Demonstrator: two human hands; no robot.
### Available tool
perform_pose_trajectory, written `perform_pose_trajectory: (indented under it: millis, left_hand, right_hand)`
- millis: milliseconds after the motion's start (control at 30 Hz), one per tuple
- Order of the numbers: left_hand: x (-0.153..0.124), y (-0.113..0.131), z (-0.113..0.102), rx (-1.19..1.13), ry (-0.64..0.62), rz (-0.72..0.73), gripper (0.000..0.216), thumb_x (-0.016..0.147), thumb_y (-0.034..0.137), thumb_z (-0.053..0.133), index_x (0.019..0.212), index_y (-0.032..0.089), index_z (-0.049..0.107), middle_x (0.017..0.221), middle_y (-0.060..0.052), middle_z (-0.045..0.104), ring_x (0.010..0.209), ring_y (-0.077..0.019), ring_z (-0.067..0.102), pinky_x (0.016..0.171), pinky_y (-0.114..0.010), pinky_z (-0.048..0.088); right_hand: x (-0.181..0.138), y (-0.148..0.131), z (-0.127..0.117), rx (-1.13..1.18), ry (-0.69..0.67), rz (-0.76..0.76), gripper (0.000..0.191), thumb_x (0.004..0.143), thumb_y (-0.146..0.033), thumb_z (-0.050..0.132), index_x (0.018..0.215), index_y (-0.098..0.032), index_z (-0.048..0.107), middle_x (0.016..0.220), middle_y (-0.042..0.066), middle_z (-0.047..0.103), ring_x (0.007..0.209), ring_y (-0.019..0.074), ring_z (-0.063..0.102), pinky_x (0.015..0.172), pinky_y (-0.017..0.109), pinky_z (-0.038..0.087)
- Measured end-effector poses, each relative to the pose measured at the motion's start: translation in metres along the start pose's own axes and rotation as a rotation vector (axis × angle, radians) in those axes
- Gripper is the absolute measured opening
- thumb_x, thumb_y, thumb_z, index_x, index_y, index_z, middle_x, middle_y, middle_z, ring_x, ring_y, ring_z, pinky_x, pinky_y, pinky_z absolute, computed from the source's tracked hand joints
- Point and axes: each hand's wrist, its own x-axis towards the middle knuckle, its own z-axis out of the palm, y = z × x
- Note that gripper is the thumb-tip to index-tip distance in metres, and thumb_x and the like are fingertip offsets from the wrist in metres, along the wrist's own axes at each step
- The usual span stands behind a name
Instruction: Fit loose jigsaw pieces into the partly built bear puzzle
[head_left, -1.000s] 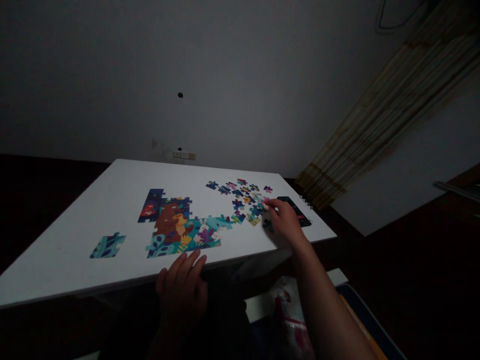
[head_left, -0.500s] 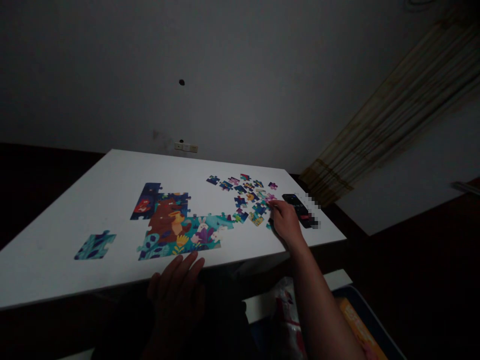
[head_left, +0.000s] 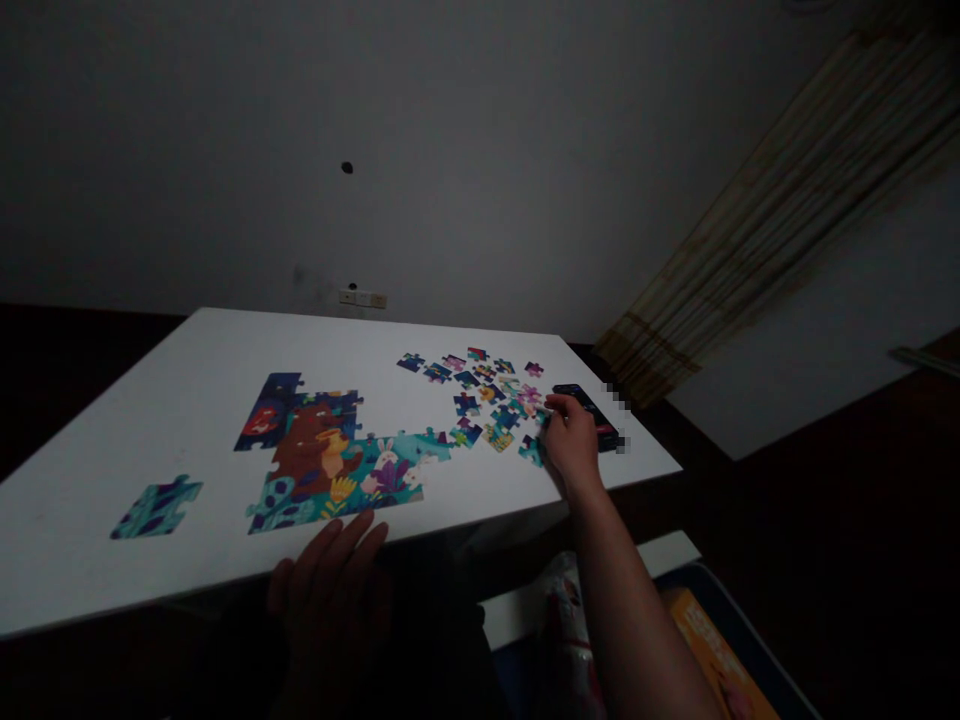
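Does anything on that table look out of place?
One thing: a teal leafy puzzle section lies alone on the left, apart from both the joined bear picture and the loose pieces. I see no spill.

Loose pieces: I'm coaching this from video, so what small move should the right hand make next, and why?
I'd guess the right hand should slide one of the loose pieces toward the joined section: that section's upper-right side is open and stepped, and the hand is beside the pieces. Whether it pinches one is unclear.
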Motion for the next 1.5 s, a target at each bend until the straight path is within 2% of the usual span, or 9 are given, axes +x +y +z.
perform_pose_trajectory:
  millis: [167,267,500,700,1033,1167,1300,1400,1500]
  left_hand:
    - [-0.005,-0.015,0.003,0.064,-0.008,0.104,0.036,0.092,0.026,0.071,0.128,0.029,0.071,0.121,-0.006,0.081,0.119,-0.0275,0.068,0.129,-0.05,0.02]
    - [-0.009,-0.02,0.005,0.084,-0.006,0.128,0.04,0.09,0.025,0.072,0.13,0.029,0.071,0.122,-0.007,0.081,0.121,-0.0285,0.067,0.127,-0.051,0.022]
    - [-0.012,-0.026,0.007,0.076,-0.008,0.125,0.046,0.089,0.027,0.075,0.134,0.031,0.069,0.125,-0.006,0.08,0.123,-0.0292,0.066,0.127,-0.052,0.021]
    - [-0.009,-0.023,0.006,0.085,0.001,0.149,0.039,0.09,0.025,0.073,0.129,0.028,0.071,0.122,-0.008,0.08,0.122,-0.0286,0.066,0.129,-0.051,0.019]
    - [-0.01,-0.024,0.005,0.077,-0.001,0.151,0.044,0.089,0.025,0.075,0.132,0.03,0.071,0.124,-0.006,0.08,0.122,-0.0284,0.067,0.129,-0.049,0.018]
    - [-0.009,-0.013,-0.001,0.025,-0.074,0.065,0.04,0.093,0.028,0.07,0.133,0.031,0.071,0.128,-0.006,0.08,0.125,-0.029,0.066,0.129,-0.051,0.019]
    - [-0.007,0.002,-0.001,-0.03,-0.032,-0.073,0.034,0.096,0.023,0.067,0.128,0.032,0.072,0.125,-0.005,0.081,0.126,-0.0271,0.066,0.129,-0.053,0.019]
    - [-0.008,0.005,0.002,-0.045,-0.016,-0.095,0.031,0.096,0.023,0.067,0.125,0.032,0.073,0.124,-0.005,0.081,0.126,-0.0268,0.066,0.13,-0.052,0.018]
    - [-0.009,0.002,0.002,-0.067,-0.047,-0.093,0.032,0.097,0.025,0.066,0.127,0.033,0.073,0.125,-0.005,0.081,0.126,-0.027,0.066,0.13,-0.053,0.018]
  right_hand:
    - [-0.004,-0.013,0.001,-0.209,-0.117,-0.038,0.045,0.093,-0.041,0.064,0.129,-0.018,0.077,0.125,0.017,0.078,0.123,0.0395,0.061,0.105,0.051,0.048]
    - [-0.005,-0.017,0.001,-0.245,-0.146,-0.065,0.044,0.092,-0.041,0.069,0.13,-0.021,0.077,0.128,0.015,0.078,0.124,0.0405,0.059,0.106,0.052,0.047]
    - [-0.005,-0.014,0.001,-0.193,-0.147,-0.077,0.035,0.092,-0.033,0.07,0.125,-0.023,0.077,0.124,0.013,0.078,0.123,0.0368,0.062,0.106,0.048,0.047]
    - [-0.004,-0.013,0.001,-0.195,-0.159,-0.087,0.034,0.093,-0.032,0.067,0.124,-0.02,0.076,0.124,0.013,0.078,0.121,0.0359,0.062,0.106,0.048,0.047]
    - [-0.004,-0.018,0.0,-0.163,-0.134,-0.141,0.036,0.1,-0.037,0.057,0.124,-0.018,0.076,0.127,0.015,0.077,0.123,0.0363,0.061,0.109,0.049,0.046]
    - [0.017,-0.023,-0.001,-0.215,-0.177,-0.186,0.04,0.1,-0.038,0.056,0.128,-0.018,0.077,0.127,0.018,0.076,0.12,0.0382,0.063,0.105,0.052,0.048]
    - [0.055,-0.03,0.008,-0.33,-0.283,-0.216,0.038,0.099,-0.034,0.06,0.13,-0.021,0.079,0.121,0.018,0.078,0.117,0.0385,0.066,0.1,0.051,0.05]
    - [0.078,-0.032,0.022,-0.412,-0.411,-0.224,0.037,0.092,-0.03,0.069,0.127,-0.023,0.081,0.118,0.018,0.079,0.114,0.0387,0.069,0.099,0.051,0.051]
    - [0.091,-0.031,0.034,-0.423,-0.458,-0.214,0.04,0.085,-0.024,0.075,0.124,-0.024,0.082,0.116,0.016,0.081,0.114,0.0378,0.069,0.1,0.051,0.051]
